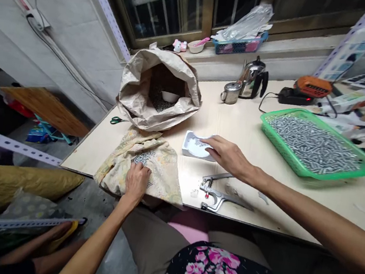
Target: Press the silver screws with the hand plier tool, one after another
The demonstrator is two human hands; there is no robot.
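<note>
My left hand (136, 180) is closed in a pinch on small metal pieces (145, 156) heaped on a patterned cloth (160, 170) at the table's near edge. What it grips is too small to name. My right hand (227, 155) reaches across with fingers stretched flat, its fingertips on a small white scale (192, 146) in the middle of the table. A metal hand press tool (216, 196) lies just under my right wrist.
An open brown paper sack (160, 88) with a white bowl inside stands behind the cloth. A green tray (314, 145) of metal pieces sits at the right. Kettle (253, 78), steel cup (231, 92), scissors (118, 121) and a charger (294, 96) lie further back.
</note>
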